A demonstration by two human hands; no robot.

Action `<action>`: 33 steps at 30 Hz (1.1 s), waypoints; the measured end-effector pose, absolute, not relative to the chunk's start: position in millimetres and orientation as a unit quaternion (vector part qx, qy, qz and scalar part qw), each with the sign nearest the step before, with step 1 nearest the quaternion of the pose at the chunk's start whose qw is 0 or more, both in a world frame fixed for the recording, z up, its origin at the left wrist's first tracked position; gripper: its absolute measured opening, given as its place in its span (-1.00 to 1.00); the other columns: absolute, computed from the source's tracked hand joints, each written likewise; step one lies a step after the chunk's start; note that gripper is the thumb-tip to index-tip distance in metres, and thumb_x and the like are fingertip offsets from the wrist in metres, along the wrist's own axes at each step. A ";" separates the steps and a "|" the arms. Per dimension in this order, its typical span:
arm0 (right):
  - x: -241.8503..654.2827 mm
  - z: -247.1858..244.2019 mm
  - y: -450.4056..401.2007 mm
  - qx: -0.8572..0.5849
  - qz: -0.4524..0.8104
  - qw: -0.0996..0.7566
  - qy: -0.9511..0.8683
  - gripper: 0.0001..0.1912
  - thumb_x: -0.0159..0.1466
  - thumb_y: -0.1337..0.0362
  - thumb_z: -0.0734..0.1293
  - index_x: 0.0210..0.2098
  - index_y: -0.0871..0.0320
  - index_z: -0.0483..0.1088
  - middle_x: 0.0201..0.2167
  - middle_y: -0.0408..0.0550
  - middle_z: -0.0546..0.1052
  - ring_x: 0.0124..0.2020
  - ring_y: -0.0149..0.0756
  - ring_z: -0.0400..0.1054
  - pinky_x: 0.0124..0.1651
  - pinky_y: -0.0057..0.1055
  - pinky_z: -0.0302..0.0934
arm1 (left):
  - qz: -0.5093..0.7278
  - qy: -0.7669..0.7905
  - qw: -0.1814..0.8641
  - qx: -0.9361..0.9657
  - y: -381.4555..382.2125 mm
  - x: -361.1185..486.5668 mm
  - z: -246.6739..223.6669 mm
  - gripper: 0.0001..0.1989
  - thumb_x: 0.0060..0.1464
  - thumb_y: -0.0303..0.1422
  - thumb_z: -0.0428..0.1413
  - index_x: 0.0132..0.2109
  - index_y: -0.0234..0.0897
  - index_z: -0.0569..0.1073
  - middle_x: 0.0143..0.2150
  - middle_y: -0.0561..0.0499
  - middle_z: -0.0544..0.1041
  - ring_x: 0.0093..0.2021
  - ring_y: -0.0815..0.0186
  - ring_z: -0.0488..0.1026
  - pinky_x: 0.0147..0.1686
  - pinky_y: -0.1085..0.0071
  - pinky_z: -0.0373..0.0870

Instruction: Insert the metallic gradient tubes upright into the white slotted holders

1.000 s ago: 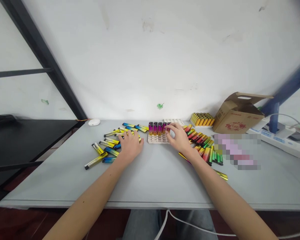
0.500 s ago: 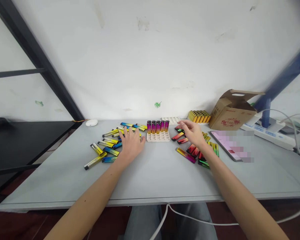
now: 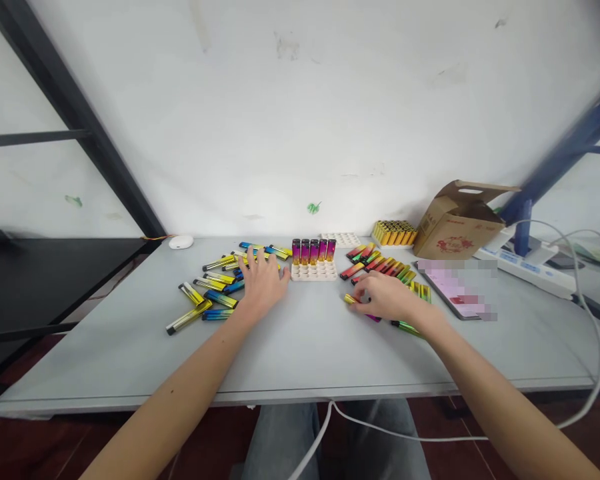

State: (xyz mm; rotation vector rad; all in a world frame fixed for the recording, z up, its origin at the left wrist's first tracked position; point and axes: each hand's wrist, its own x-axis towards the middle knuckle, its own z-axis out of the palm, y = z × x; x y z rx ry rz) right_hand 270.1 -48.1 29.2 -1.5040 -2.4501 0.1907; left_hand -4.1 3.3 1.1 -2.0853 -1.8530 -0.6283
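My left hand [image 3: 264,283] lies with its fingers spread over a loose group of blue and yellow metallic lighters [image 3: 221,299]; it grips none of them. With bent fingers, my right hand [image 3: 387,297] closes round a yellow-and-purple lighter [image 3: 349,299] on the table, hiding its middle. Between the hands is a white tray [image 3: 314,272] with small holes. Several purple-and-orange lighters [image 3: 314,252] stand upright along its back part, while holes show in front. Red, yellow and green lighters [image 3: 391,267] lie beyond my right hand.
Against the wall are an empty white tray [image 3: 341,239] and a tray of upright yellow lighters [image 3: 395,232]. Right of them stand an open cardboard box [image 3: 453,227], a phone-like slab with a pink screen [image 3: 450,288] and a power strip [image 3: 530,270]. A white case [image 3: 181,242] sits back left.
My right hand has moved down and toward me, from above the red lighters onto the yellow-and-purple lighter, and its fingers have closed there. The left hand stays over the blue and yellow group.
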 end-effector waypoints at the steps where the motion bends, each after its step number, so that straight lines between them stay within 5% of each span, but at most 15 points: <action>1: 265.8 32.0 -46.7 -0.510 0.100 0.133 -0.844 -0.79 0.13 0.10 0.38 -0.55 0.05 0.47 -0.49 -0.10 0.54 -0.38 -0.19 0.40 -0.38 -0.35 0.19 | -0.222 -0.641 0.141 -0.721 3.7 -4.2 1.2 -0.67 0.15 -0.23 -0.02 -0.05 -0.30 0.48 0.20 -0.28 0.35 0.35 -0.17 0.03 0.25 -0.22 -0.07; 5: 250.5 51.2 -34.6 -0.448 0.287 0.242 -0.812 -0.73 0.25 0.08 0.27 -0.43 0.12 0.42 -0.51 -0.14 0.52 -0.49 -0.34 0.34 -0.44 -0.41 0.17 | -0.262 -0.634 0.136 -0.715 5.3 -3.1 3.5 -0.66 0.17 -0.24 -0.03 0.00 -0.29 0.45 0.17 -0.26 0.36 0.30 -0.12 0.12 0.26 -0.16 -0.04; 11: 231.9 50.9 -2.1 -0.383 0.464 0.412 -0.684 -0.69 0.15 0.19 0.35 -0.12 0.13 0.37 -0.51 -0.19 0.49 -0.48 -0.37 0.38 -0.40 -0.42 0.23 | -0.360 -0.621 0.086 -0.691 7.1 0.7 8.3 -0.65 0.14 -0.28 0.02 0.05 -0.29 0.39 0.17 -0.25 0.33 0.21 0.02 0.27 0.18 0.10 0.18; 14: 226.7 36.5 5.9 -0.383 0.502 0.462 -0.623 -0.76 0.11 0.21 0.38 -0.23 0.14 0.37 -0.50 -0.17 0.51 -0.45 -0.35 0.43 -0.42 -0.44 0.23 | -0.441 -0.554 0.067 -0.703 5.3 1.0 11.0 -0.75 0.19 -0.33 -0.03 -0.02 -0.28 0.39 0.10 -0.21 0.38 0.17 0.12 0.31 0.16 0.20 0.23; 22: 217.7 16.2 5.9 -0.333 0.584 0.576 -0.465 -0.69 -0.06 0.26 0.54 -0.43 0.08 0.34 -0.39 -0.17 0.58 -0.24 -0.29 0.51 -0.22 -0.42 0.32 | -0.546 -0.381 -0.092 -0.741 -4.0 7.0 10.1 -0.75 0.27 -0.24 -0.07 -0.05 -0.27 0.37 -0.17 -0.06 0.48 -0.36 0.35 0.47 -0.27 0.36 0.40; 28: 207.1 11.6 4.1 -0.298 0.618 0.591 -0.424 -0.67 -0.07 0.27 0.57 -0.44 0.08 0.35 -0.36 -0.19 0.58 -0.26 -0.36 0.47 -0.15 -0.43 0.32 | -0.502 -0.391 -0.316 -0.703 -5.3 20.9 5.3 -0.54 0.24 -0.12 -0.01 0.15 -0.30 0.37 -0.08 -0.12 0.51 -0.33 0.32 0.49 -0.32 0.39 0.42; 33: 201.3 11.1 -1.5 -0.314 0.576 0.577 -0.487 -0.68 -0.04 0.21 0.56 -0.47 0.09 0.35 -0.46 -0.22 0.54 -0.43 -0.40 0.40 -0.30 -0.44 0.26 | -0.487 -0.358 -0.412 -0.682 -7.9 28.6 6.4 -0.62 0.20 -0.11 0.05 -0.04 -0.32 0.50 -0.13 -0.11 0.54 -0.21 0.24 0.48 -0.22 0.36 0.42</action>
